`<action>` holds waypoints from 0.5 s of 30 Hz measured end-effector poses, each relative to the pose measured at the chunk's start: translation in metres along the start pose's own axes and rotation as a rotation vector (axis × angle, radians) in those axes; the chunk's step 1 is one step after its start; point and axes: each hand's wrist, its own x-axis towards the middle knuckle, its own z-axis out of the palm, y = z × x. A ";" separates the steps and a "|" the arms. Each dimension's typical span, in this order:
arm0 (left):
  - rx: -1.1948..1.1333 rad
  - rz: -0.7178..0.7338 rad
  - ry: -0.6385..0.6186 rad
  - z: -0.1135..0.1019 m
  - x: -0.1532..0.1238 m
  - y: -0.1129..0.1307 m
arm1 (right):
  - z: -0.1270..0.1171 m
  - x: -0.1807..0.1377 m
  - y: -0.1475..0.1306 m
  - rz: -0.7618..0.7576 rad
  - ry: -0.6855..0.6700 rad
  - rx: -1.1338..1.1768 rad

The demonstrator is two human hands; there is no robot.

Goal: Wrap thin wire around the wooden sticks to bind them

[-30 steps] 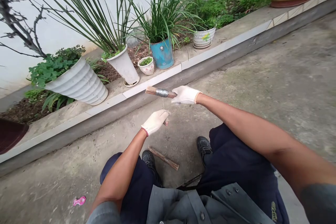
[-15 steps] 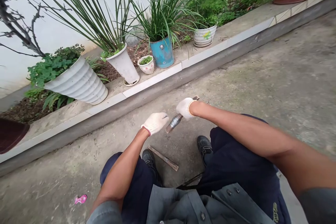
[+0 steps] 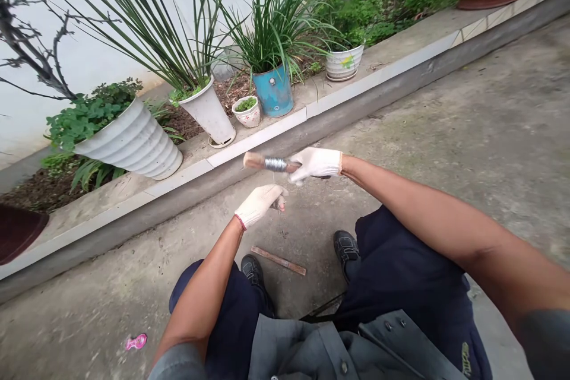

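Note:
Both my hands wear white cotton gloves. My right hand (image 3: 315,162) is closed round a short brown wooden stick (image 3: 255,160) held level, with a coil of thin grey wire (image 3: 275,164) wound about its middle. Just below, my left hand (image 3: 259,202) is pinched shut on the thin wire that runs down from the coil. A second brown stick (image 3: 278,260) lies on the concrete between my black shoes.
A raised tiled kerb (image 3: 262,133) runs across ahead, carrying a ribbed white pot (image 3: 133,142), a tall white pot (image 3: 209,113), a small bowl pot (image 3: 247,113), a blue pot (image 3: 275,91) and a round white pot (image 3: 342,63). A pink scrap (image 3: 135,342) lies at lower left.
My right hand swung down beside my left with the stick tilted, then rose again; the stick is level once more. My left hand stayed put, pinched.

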 end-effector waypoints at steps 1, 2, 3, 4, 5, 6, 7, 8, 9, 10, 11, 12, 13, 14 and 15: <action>0.005 -0.009 0.022 0.001 0.001 -0.002 | 0.002 0.004 -0.002 0.034 0.081 -0.004; 0.022 -0.022 0.040 0.002 0.003 -0.004 | 0.003 0.009 -0.002 0.068 0.154 -0.055; 0.051 -0.036 0.052 0.003 0.004 -0.005 | 0.005 0.014 -0.001 0.102 0.218 -0.152; 0.091 -0.048 0.057 0.004 0.004 -0.006 | 0.008 0.018 0.000 0.139 0.260 -0.281; 0.142 -0.058 0.057 0.005 0.005 -0.007 | 0.010 0.022 0.002 0.176 0.274 -0.419; 0.201 -0.066 0.055 0.006 0.005 -0.007 | 0.014 0.024 0.004 0.209 0.264 -0.543; 0.264 -0.076 0.054 0.007 0.005 -0.006 | 0.018 0.026 0.005 0.237 0.239 -0.640; 0.324 -0.092 0.053 0.008 0.004 -0.005 | 0.023 0.027 0.005 0.258 0.207 -0.712; 0.381 -0.114 0.055 0.008 0.004 -0.004 | 0.028 0.027 0.005 0.266 0.175 -0.767; 0.443 -0.137 0.059 0.009 0.004 -0.002 | 0.033 0.026 0.004 0.267 0.145 -0.812; 0.514 -0.152 0.059 0.008 0.004 0.000 | 0.039 0.025 0.003 0.261 0.119 -0.849; 0.592 -0.152 0.054 0.008 0.005 0.001 | 0.044 0.024 0.001 0.263 0.082 -0.879; 0.673 -0.140 0.042 0.007 0.005 0.002 | 0.048 0.024 0.000 0.264 0.037 -0.899; 0.749 -0.118 0.026 0.006 0.005 0.004 | 0.051 0.023 0.000 0.250 -0.014 -0.897; 0.814 -0.094 0.008 0.005 0.005 0.005 | 0.053 0.022 0.000 0.227 -0.065 -0.877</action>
